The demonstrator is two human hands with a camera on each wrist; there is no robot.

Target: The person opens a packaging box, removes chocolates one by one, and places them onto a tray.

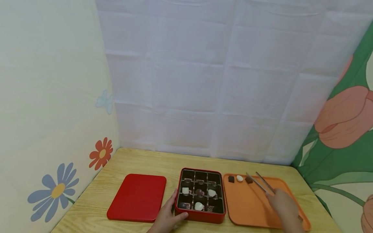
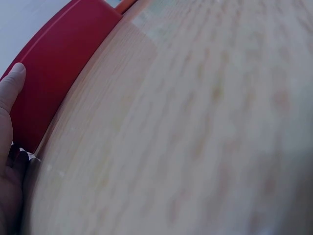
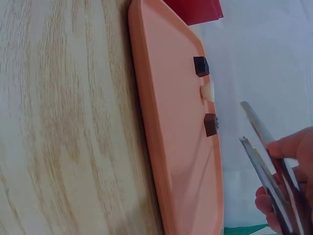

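My left hand [image 1: 167, 216] grips the front left corner of a red compartment box [image 1: 201, 216], its thumb [image 2: 15, 81] against the front wall and its fingers along the left side. Inside, the middle row holds a white square chocolate [image 1: 185, 190], a brown one [image 1: 199, 193] and a white one [image 1: 212, 193]. In the front row are a dark chocolate [image 1: 183, 205] and a white chocolate [image 1: 199, 206]. My right hand [image 1: 282, 207] holds metal tongs [image 3: 261, 166], tips apart, above the orange tray [image 1: 247, 207], close to a dark brown chocolate square [image 3: 211, 125].
Along the tray's back edge, left of the tongs, lie a white chocolate [image 1: 239, 178] and another dark square [image 1: 231, 179]. A red lid [image 1: 138, 197] lies flat on the wooden table [image 1: 140, 158] left of the box. White cloth [image 1: 186, 97] hangs behind the table.
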